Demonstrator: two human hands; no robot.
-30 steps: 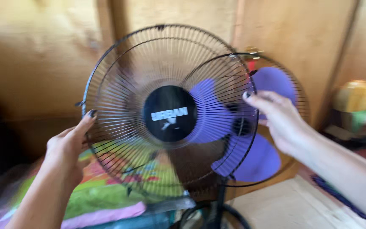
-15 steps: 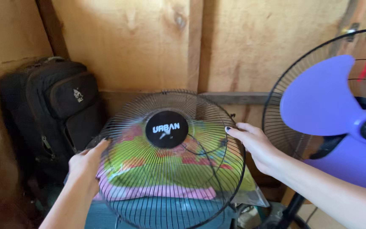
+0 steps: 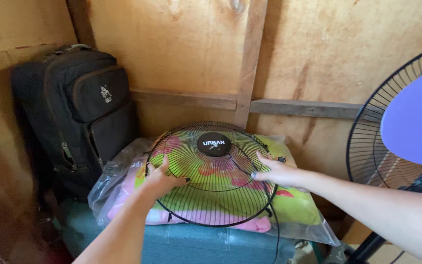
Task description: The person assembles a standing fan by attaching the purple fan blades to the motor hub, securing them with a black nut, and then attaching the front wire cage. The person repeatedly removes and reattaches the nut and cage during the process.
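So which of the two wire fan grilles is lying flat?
The detached front grille with the black centre disc, lying on the bagged bedding under both hands. The other grille stands upright on the fan, behind the purple blade.
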